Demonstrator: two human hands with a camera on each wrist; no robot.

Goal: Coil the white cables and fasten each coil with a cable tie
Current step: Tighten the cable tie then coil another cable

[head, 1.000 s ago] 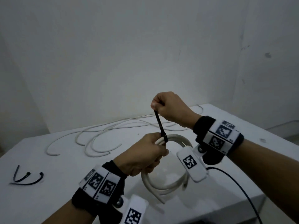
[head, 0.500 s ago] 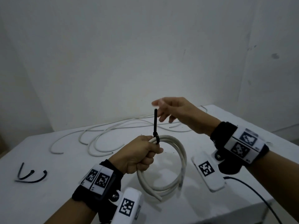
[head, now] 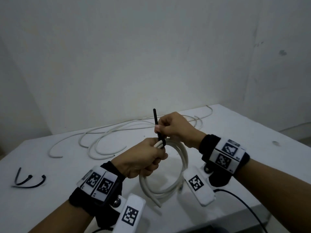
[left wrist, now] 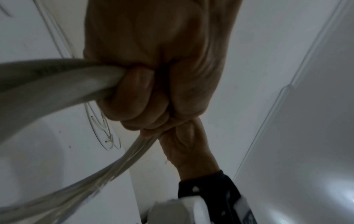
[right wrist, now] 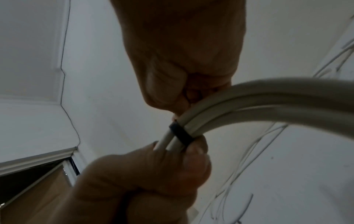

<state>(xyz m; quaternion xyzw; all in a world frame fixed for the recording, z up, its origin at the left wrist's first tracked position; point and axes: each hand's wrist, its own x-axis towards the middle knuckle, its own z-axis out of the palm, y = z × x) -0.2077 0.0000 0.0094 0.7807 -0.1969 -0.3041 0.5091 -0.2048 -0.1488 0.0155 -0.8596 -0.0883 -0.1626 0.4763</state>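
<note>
Change: R hand was off the tie half a sec ago, fingers spread; it's now back on the black cable tie, closed round the strap low down, just above the head. Free tail sticks up past my knuckles.
L hand: same grip as before, fist wrapped round the top of the white coil, strands bunched together. No shift in the coil's shape.
Tie status: band already loops all strands right beside my L thumb; R wrist view shows it sitting flat across the cable bundle. Looks snug but I can't tell if it's fully cinched.
Coil location: held up off the counter, near its front edge, lower loop hanging toward the surface; whether it touches, can't tell.
Meaning: re-grip lower on the strap = prob. set up for another pull to tighten. Coil 1 is nearly fastened, not yet released.
Remaining: loose white cables lie uncoiled toward the counter's back edge, so at least one more coil to do. Spare black ties sit near the L edge, well apart from my hands.
Risk: if L grip slackens before the tie locks, strands may spring apart.
</note>
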